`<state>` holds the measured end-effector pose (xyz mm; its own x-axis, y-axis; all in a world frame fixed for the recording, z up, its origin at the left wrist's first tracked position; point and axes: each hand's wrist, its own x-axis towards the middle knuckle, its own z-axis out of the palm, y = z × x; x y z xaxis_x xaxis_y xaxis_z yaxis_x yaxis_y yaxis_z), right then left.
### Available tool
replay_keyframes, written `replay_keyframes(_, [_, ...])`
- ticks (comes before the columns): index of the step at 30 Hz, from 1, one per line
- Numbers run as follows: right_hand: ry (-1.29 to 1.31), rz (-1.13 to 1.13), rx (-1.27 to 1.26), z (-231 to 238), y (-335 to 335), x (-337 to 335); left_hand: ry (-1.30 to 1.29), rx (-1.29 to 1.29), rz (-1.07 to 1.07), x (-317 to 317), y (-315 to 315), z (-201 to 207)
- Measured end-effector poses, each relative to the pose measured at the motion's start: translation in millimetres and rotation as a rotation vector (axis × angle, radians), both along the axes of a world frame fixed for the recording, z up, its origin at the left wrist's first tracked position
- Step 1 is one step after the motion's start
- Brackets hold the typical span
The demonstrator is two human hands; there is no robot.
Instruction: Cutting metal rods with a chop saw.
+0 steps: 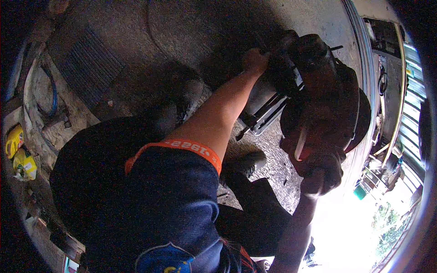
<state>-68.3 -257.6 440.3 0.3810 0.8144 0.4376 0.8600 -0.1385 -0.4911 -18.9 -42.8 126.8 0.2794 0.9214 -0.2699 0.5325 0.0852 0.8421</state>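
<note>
1. Nearest us: navy sleeve (177, 195).
2. The dark machine (318, 104) sits between our left hand (256, 62) and right hand (322, 179); we cannot tell their grip.
3. Apparent step: steadying it; next move needs even support.

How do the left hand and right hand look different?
The left hand looks smaller; the right hand looks bigger. The left hand is better lit; the right hand is darker. The left hand is higher in the picture than the right hand. Both are beside the dark machine.

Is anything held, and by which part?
The right hand seems closed on the near end of a dark, rounded machine; left hand: too dark to tell.
</note>
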Motion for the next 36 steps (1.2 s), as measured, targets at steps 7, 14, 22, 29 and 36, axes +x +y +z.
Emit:
replay_keyframes(7, [-0.002, -0.015, 0.004, 4.8, 6.3, -1.8, -0.026, -0.277, -0.107, -7.8, 6.8, 13.9])
replay_keyframes(14, [-0.053, -0.022, -0.017, 8.8, 13.5, -1.2, -0.006, -0.215, -0.093, -6.7, 5.0, 14.5])
replay_keyframes(22, [-0.099, -0.040, -0.018, 6.1, 7.0, 0.6, -0.037, -0.173, -0.068, -7.3, 2.5, 11.6])
replay_keyframes(29, [-0.090, -0.016, -0.005, 8.1, 9.3, -0.3, -0.039, -0.138, -0.131, -7.0, 4.8, 6.9])
replay_keyframes(36, [-0.205, 0.021, -0.052, 4.8, 1.6, -0.5, -0.045, 0.013, -0.071, 6.1, 6.5, -14.5])
